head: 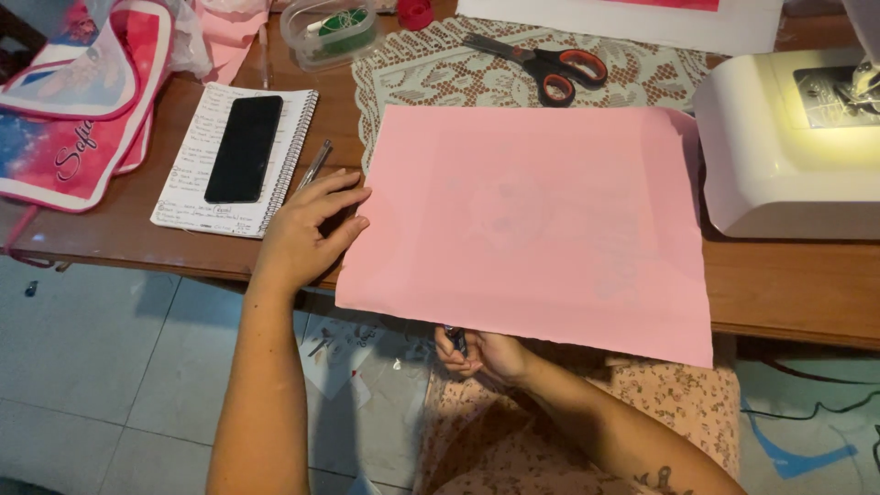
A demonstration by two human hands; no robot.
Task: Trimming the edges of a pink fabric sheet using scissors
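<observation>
wooden table [788, 284] over pale tiles; our left hand [307, 234] rests open on pink paper [532, 220], our right hand [481, 353] grips a pen [456, 339].

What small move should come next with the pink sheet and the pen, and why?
Probably bring the right hand up over the sheet's near edge. It holds a pen below the table edge, partly hidden under the pink sheet, while the left hand rests flat at the sheet's left edge. A faint outline shows through the sheet, so the pen likely belongs on top.
</observation>
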